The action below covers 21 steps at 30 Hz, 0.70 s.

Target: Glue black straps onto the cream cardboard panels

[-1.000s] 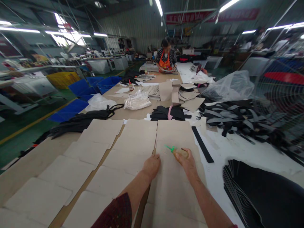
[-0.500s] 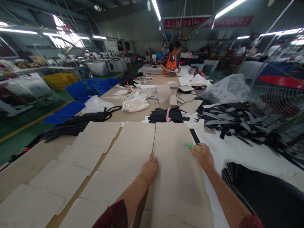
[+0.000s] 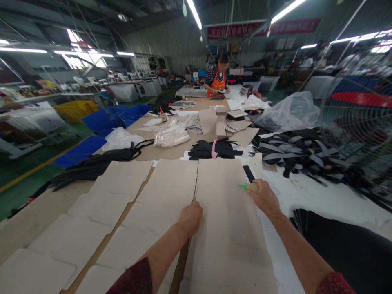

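Note:
My left hand (image 3: 190,218) is closed at the left edge of a greyish-beige cardboard sheet (image 3: 222,216), its fingertips by the narrow gap between two columns of board. At the right edge of that same column, my right hand (image 3: 266,199) is closed on the board. Its thumb has a yellowish cover (image 3: 252,188) with a green tie (image 3: 243,186) at the tip. Just beyond the right hand lies a short black strip (image 3: 249,174). Overlapping cardboard sheets (image 3: 167,179) form two more columns to the left.
A black stack of pieces (image 3: 337,241) lies at the right, below black and grey strips (image 3: 294,151). Ahead are a tied black bundle (image 3: 200,150), a plastic-wrapped white bundle (image 3: 171,135) and a red-capped bottle (image 3: 163,116). A fan (image 3: 361,122) stands right. A co-worker (image 3: 217,77) stands at the far end.
The view has shifted slightly. Both hands keep nearly the same places at the two edges of the cardboard column. The co-worker's head is bent a little lower.

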{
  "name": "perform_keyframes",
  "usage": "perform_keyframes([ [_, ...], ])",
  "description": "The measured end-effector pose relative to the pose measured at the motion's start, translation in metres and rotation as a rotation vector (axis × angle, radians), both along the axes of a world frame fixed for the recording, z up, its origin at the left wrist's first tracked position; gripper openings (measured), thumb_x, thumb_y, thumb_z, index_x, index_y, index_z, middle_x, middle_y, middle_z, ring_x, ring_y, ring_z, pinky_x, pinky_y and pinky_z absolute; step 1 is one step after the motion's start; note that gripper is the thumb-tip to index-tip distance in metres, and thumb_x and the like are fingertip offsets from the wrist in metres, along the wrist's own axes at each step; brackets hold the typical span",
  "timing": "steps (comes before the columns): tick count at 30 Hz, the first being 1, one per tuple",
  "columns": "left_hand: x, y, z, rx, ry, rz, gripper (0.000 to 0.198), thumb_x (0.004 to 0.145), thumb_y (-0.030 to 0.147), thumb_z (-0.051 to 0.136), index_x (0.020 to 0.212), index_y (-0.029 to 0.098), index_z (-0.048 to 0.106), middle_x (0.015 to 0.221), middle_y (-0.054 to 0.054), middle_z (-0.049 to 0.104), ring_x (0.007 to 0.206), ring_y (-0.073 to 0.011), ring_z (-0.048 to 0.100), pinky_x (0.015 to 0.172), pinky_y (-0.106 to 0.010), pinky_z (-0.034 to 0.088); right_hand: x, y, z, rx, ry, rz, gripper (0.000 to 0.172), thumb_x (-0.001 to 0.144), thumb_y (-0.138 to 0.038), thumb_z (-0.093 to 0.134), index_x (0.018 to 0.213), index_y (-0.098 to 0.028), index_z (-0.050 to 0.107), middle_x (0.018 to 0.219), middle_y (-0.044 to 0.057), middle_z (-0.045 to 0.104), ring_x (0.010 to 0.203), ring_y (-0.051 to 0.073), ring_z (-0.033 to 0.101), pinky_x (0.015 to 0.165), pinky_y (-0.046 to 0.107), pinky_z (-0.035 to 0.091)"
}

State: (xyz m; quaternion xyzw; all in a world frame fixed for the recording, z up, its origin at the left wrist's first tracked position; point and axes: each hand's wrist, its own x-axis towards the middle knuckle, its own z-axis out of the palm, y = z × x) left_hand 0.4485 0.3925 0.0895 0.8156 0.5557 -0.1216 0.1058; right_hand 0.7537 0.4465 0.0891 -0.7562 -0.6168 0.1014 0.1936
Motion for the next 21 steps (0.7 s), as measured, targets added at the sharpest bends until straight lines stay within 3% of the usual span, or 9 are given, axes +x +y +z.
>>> perform_keyframes([
  [6, 0.007, 0.027, -0.006, 0.121, -0.026, 0.077, 0.032, 0.087, 0.004, 0.039, 0.101, 0.016, 0.064, 0.112, -0.011, 0.062, 0.110, -0.0236, 0.059, 0.091, -0.034, 0.053, 0.005, 0.001, 0.008, -0.044, 0.022, 0.029, 0.034, 0.084, -0.045, 0.057, 0.112, -0.025, 0.056, 0.104, 0.006, 0.059, 0.084, 0.021, 0.061, 0.065, 0.030, 0.038],
  [13, 0.004, 0.057, -0.010, 0.119, -0.035, 0.047, 0.039, 0.083, -0.003, 0.042, 0.111, 0.015, 0.062, 0.124, -0.011, 0.060, 0.120, -0.0218, 0.053, 0.101, -0.031, 0.048, 0.002, 0.007, -0.009, 0.002, 0.159, 0.050, 0.040, 0.080, -0.045, 0.060, 0.114, -0.023, 0.055, 0.106, 0.007, 0.059, 0.092, 0.023, 0.060, 0.075, 0.032, 0.042],
  [17, 0.004, 0.065, -0.013, 0.094, -0.015, 0.035, 0.032, 0.085, -0.003, 0.048, 0.107, 0.012, 0.063, 0.120, -0.010, 0.062, 0.117, -0.0216, 0.056, 0.099, -0.035, 0.049, -0.014, 0.010, -0.018, 0.149, 0.312, -0.036, 0.046, 0.078, -0.047, 0.062, 0.115, -0.022, 0.054, 0.111, 0.007, 0.059, 0.097, 0.024, 0.059, 0.081, 0.034, 0.044],
  [21, 0.006, 0.072, -0.014, 0.080, 0.012, 0.031, 0.017, 0.090, 0.009, 0.055, 0.105, 0.012, 0.064, 0.118, -0.008, 0.063, 0.113, -0.0219, 0.058, 0.096, -0.041, 0.051, -0.048, 0.011, -0.021, 0.140, 0.451, 0.133, 0.046, 0.075, -0.045, 0.066, 0.114, -0.024, 0.054, 0.113, 0.005, 0.060, 0.099, 0.023, 0.059, 0.086, 0.034, 0.045],
])
